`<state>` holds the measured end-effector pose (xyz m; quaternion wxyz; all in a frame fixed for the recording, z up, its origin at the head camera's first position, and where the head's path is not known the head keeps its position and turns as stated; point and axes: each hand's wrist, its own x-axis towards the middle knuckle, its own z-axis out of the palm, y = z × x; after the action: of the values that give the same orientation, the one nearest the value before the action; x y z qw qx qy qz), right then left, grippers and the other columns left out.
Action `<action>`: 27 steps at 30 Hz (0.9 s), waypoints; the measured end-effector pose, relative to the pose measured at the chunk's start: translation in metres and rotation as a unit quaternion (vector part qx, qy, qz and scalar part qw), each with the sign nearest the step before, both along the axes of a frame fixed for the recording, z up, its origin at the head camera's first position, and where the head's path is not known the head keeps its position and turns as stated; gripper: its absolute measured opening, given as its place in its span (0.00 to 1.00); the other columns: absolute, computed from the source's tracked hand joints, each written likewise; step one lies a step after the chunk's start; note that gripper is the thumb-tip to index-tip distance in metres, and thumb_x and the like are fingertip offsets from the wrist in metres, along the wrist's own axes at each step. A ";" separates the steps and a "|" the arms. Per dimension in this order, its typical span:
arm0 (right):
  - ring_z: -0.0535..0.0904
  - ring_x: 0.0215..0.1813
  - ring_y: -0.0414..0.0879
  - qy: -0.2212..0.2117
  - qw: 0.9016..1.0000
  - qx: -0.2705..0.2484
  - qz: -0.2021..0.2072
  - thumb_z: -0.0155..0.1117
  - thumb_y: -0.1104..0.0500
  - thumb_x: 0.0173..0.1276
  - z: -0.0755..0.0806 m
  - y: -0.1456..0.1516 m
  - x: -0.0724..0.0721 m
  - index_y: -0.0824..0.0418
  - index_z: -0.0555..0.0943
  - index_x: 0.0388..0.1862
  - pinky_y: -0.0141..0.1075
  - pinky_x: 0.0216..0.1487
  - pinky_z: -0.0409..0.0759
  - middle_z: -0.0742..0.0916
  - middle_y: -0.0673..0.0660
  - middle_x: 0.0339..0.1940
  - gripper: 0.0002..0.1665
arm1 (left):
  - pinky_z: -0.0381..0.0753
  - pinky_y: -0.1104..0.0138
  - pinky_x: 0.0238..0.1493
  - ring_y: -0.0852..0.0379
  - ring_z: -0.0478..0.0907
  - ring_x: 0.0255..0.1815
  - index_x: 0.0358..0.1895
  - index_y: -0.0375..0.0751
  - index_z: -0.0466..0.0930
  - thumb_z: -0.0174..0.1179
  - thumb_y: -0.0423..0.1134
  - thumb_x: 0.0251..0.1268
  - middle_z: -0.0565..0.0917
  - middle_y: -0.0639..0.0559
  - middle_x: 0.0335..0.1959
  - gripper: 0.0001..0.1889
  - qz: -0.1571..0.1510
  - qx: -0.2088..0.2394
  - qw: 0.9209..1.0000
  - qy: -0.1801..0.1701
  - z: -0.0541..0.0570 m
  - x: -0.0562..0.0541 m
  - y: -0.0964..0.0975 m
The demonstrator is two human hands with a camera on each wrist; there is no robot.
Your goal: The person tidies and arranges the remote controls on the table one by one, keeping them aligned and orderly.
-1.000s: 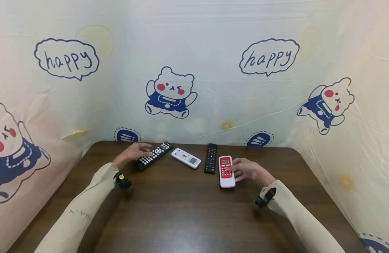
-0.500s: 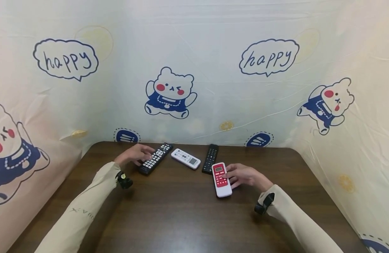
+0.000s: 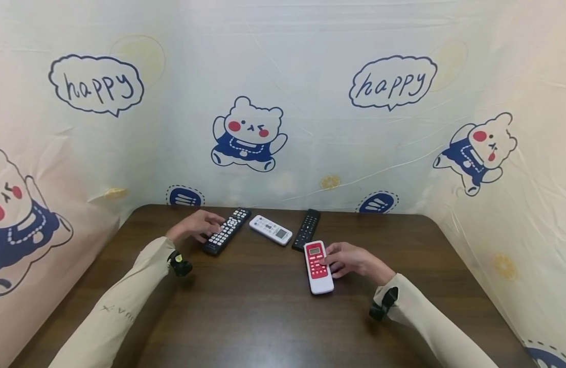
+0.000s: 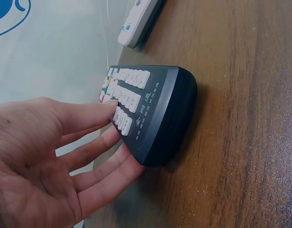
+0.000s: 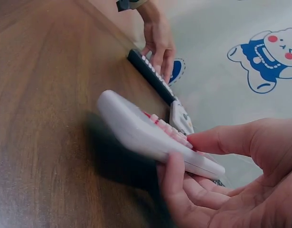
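Four remotes (image 3: 227,232) (image 3: 271,230) (image 3: 307,230) (image 3: 317,270), two hands (image 3: 194,225) (image 3: 354,259), two sleeves (image 3: 114,301) (image 3: 432,317), two wrist straps (image 3: 179,265) (image 3: 383,305) and one table (image 3: 246,317)

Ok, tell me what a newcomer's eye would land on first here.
The eye would likely go first to the red-and-white remote, pinched in the right hand over the table. On the pale cloth beyond, a winking bear stands out near the middle. Toward the left, the left hand grips a white-buttoned black remote.

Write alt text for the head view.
A person's left hand grips a black remote, the right hand a red-and-white remote, at a brown table. A white remote and another black remote lie between the hands; cartoon bears decorate the backdrop.
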<state>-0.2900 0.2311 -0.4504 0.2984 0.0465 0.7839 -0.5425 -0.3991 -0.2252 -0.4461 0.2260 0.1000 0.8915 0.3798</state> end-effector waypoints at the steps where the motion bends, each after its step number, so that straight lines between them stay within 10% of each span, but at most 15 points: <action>1: 0.86 0.41 0.49 -0.001 1.000 0.002 0.002 0.69 0.59 0.73 0.000 0.000 0.001 0.66 0.73 0.58 0.38 0.42 0.90 0.88 0.63 0.48 0.21 | 0.90 0.47 0.52 0.34 0.80 0.60 0.74 0.31 0.71 0.61 0.38 0.78 0.79 0.29 0.64 0.27 0.002 0.000 1.000 0.000 0.001 0.000 0.000; 11: 0.88 0.39 0.49 0.009 1.000 -0.015 0.018 0.65 0.65 0.76 0.001 0.006 0.004 0.72 0.71 0.58 0.44 0.44 0.93 0.89 0.66 0.44 0.19 | 0.90 0.47 0.52 0.33 0.80 0.60 0.74 0.31 0.70 0.60 0.38 0.79 0.79 0.28 0.65 0.27 0.005 -0.005 1.000 0.004 0.001 0.002 0.002; 27: 0.87 0.34 0.52 0.063 0.987 0.147 0.004 0.67 0.63 0.76 0.010 -0.013 0.008 0.71 0.71 0.59 0.40 0.33 0.92 0.85 0.66 0.38 0.21 | 0.90 0.47 0.52 0.34 0.80 0.60 0.74 0.31 0.70 0.60 0.37 0.78 0.78 0.28 0.65 0.27 0.012 -0.008 1.000 -0.001 0.002 0.003 0.002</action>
<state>-0.2824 0.2178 -0.4402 0.2405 0.0519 0.8725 -0.4220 -0.3964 -0.2230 -0.4440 0.2235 0.0873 0.8952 0.3755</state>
